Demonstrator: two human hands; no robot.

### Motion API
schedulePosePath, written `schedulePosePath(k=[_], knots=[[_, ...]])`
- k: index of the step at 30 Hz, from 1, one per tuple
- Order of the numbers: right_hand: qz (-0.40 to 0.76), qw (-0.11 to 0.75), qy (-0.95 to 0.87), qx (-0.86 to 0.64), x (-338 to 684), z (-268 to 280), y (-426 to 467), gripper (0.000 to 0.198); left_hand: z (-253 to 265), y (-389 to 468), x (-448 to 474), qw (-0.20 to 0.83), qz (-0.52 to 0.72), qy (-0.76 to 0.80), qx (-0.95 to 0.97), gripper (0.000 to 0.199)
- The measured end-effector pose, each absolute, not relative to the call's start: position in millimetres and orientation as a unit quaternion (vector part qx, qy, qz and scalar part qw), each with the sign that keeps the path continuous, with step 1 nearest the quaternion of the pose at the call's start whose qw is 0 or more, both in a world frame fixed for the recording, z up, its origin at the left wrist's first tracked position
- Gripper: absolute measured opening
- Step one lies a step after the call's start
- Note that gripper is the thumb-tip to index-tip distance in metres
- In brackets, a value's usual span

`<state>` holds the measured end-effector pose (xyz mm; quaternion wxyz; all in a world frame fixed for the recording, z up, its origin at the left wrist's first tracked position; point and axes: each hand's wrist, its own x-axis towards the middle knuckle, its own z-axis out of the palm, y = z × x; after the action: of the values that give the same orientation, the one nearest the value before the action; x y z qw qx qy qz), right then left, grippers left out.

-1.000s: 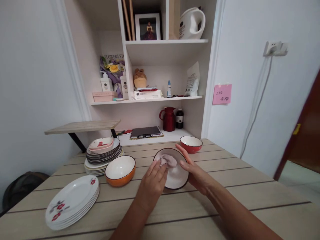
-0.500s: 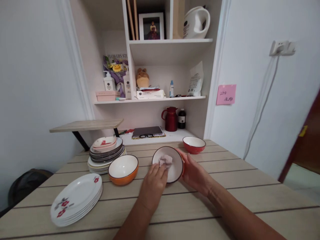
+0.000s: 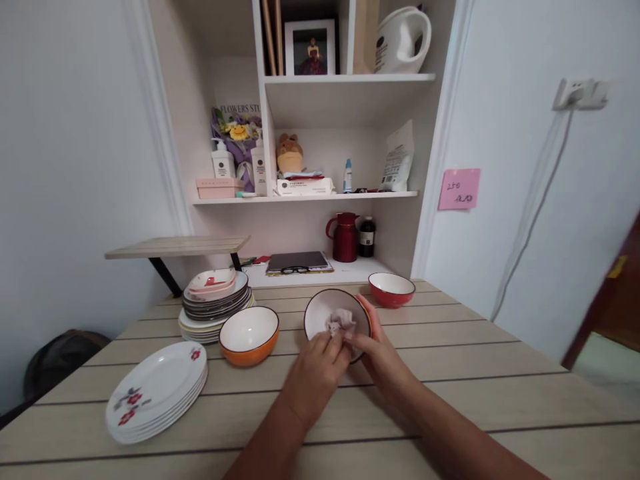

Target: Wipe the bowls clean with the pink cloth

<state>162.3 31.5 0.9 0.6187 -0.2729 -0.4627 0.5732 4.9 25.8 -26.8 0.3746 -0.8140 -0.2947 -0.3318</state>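
Note:
A bowl (image 3: 318,313) with a white inside and dark rim is tilted toward me above the table. My right hand (image 3: 383,353) grips its right side, thumb over the rim and fingers behind. Inside the bowl, my left hand (image 3: 320,367) presses a crumpled pale cloth (image 3: 341,321) against the inner wall, its fingers closed on it. Left of them an orange bowl (image 3: 249,337) stands upright. Behind to the right is a red bowl (image 3: 392,290), also upright.
White flowered plates (image 3: 157,393) are stacked at the front left. Behind them stands a taller stack of dark-rimmed plates (image 3: 217,307) topped by small pink dishes (image 3: 213,281). A raised wooden shelf (image 3: 177,247) juts out there. Past the table's back edge are a laptop (image 3: 297,261) and a red jug (image 3: 345,237).
My left hand and the cloth have shifted slightly right inside the bowl. My right thumb has come over the rim, and the bowl has turned a little. The view has shifted slightly.

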Motion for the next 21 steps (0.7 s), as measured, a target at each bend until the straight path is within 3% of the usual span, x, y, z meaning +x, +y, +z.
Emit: schedulePosePath(k=[8, 14, 21], knots=[[0.571, 0.583, -0.490, -0.304, 182.5, 17.3, 34.6, 0.061, -21.3, 25.4, 6.9, 0.411, -0.322, -0.316, -0.792, 0.019], [0.605, 0.549, -0.455, -0.354, 179.9, 24.4, 26.6, 0.072, -29.0, 28.8, 7.9, 0.449, -0.315, -0.385, -0.743, 0.025], [0.590, 0.602, -0.409, -0.349, 166.2, 12.8, 30.4, 0.088, -32.3, 28.1, 5.0, 0.343, -0.283, -0.421, -0.790, 0.026]])
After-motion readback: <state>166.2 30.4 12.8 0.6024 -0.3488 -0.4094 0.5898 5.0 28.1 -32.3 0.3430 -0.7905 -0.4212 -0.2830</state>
